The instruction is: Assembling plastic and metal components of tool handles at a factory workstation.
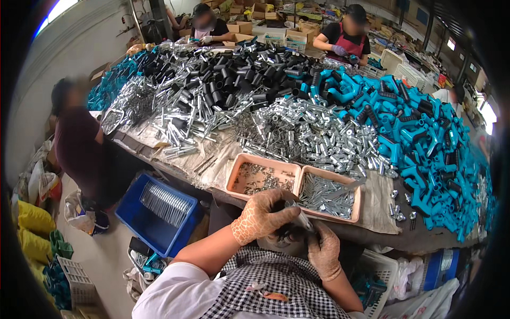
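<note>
Both my hands wear patterned, light orange-brown gloves and meet in front of my checked apron. My left hand [260,215] is closed, thumb and fingers pinching a dark part with a shiny metal piece [304,221]. On the other side of this part, my right hand [324,252] grips its dark end. Fingers cover much of it, so its exact kind is unclear. Just beyond my hands stand two shallow peach trays: the left tray [231,187] holds small metal bits, and the right tray [357,204] holds thin silvery pins, with a flat metal strip [345,188] lying across it.
The table carries heaps of silvery metal parts [319,127], black sleeves [234,80] and teal tool housings [419,143]. A blue crate [132,204] with rows of metal parts stands lower left. Several people work around the table, one person [77,138] close at the left.
</note>
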The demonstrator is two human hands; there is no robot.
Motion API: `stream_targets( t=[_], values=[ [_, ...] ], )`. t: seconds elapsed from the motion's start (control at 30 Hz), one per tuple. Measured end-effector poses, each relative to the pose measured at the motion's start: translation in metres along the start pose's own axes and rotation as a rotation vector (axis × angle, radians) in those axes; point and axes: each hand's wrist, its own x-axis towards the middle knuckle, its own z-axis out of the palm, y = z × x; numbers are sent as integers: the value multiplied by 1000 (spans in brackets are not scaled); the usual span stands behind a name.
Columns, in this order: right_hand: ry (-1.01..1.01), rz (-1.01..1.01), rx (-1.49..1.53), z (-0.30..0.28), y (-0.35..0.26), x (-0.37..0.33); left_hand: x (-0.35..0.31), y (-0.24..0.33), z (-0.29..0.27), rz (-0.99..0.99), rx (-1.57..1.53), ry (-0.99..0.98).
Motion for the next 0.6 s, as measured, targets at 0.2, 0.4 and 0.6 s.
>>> stream_targets(
  t=[0.2, 0.4, 0.6],
  values=[
    [-91, 131, 927, 26, -16, -7, 4, -7, -7, 522, -66, -519],
    [-185, 382, 928, 17, -14, -9, 28, -21, -60, 291, 138, 204],
    [264, 847, 2084, -43, -5, 50, 92, -98, -192, -364, 1160, 720]
  ],
)
